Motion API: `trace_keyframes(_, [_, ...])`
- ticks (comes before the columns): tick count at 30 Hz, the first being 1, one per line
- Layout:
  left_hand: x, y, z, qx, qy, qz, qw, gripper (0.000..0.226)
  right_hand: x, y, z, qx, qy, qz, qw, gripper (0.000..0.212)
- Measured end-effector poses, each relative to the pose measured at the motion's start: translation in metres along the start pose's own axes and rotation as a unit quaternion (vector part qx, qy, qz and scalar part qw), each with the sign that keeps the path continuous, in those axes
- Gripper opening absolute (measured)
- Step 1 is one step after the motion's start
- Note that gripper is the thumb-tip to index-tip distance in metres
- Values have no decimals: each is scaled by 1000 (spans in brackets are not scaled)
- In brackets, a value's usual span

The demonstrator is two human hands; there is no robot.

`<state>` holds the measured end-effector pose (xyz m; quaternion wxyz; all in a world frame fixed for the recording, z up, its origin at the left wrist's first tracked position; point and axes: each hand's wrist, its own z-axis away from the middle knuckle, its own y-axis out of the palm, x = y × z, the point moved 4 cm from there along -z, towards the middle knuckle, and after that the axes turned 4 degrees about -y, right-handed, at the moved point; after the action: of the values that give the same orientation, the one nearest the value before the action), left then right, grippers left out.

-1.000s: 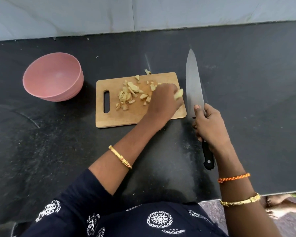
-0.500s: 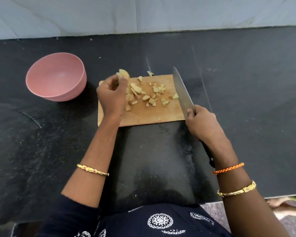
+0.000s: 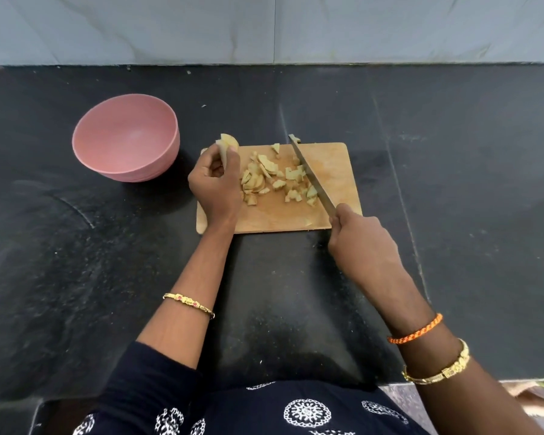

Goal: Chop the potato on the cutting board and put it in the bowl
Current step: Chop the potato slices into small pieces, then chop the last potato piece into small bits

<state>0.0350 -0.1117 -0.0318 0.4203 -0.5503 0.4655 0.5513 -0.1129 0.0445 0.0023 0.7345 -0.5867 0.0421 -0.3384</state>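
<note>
A wooden cutting board (image 3: 336, 171) lies on the black counter with several chopped potato pieces (image 3: 274, 178) heaped on its middle. My left hand (image 3: 215, 186) is over the board's left end and pinches a larger potato chunk (image 3: 228, 146) held up between thumb and fingers. My right hand (image 3: 358, 240) grips the knife (image 3: 311, 177) by its handle at the board's front right corner; the blade slants across the board along the right side of the pile. The pink bowl (image 3: 126, 136) stands to the left of the board and looks empty.
The black stone counter (image 3: 453, 183) stretches wide on both sides, with a pale wall (image 3: 264, 26) behind it. One small potato scrap (image 3: 294, 139) lies at the board's back edge. The counter's front edge runs just before my body.
My left hand carried a potato chunk from the board's right side to its left end. The knife swung from the counter right of the board onto the board beside the pile.
</note>
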Motion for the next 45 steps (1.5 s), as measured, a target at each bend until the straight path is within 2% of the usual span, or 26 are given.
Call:
trace_keyframes(4, [5,0,0,-8,4,0,1000,12,15,9,5,7,-20,-10,1000,4])
trace_keyframes(10, [4,0,-1,-4,8,1,1000,9,30,17,11,30,-43,-23,998,5])
trace_keyframes(15, [2,-1,-2,-20,2,23,1000,13,16,-8,-6,-52,-37,-12,998,15])
trace_keyframes(18, [3,-2,-1,-22,-1,47,999,20,14,-14,-26,-67,-30,-8,997,26])
trace_keyframes(26, [3,-4,-4,-27,-2,62,998,21,20,-23,-35,-34,-74,57,995,43])
trace_keyframes(32, [2,-3,-3,-33,-7,73,997,19,18,-20,-21,-21,-103,43,993,41])
trace_keyframes(37, [4,-3,-5,-29,-6,74,997,24,3,-13,0,-70,-44,-50,995,40])
trace_keyframes(40, [4,-3,-6,-21,-1,73,997,27,-3,-1,16,-59,6,-70,996,40])
trace_keyframes(45, [4,-3,-3,-14,-1,64,998,24,15,17,29,-35,-9,-78,996,41])
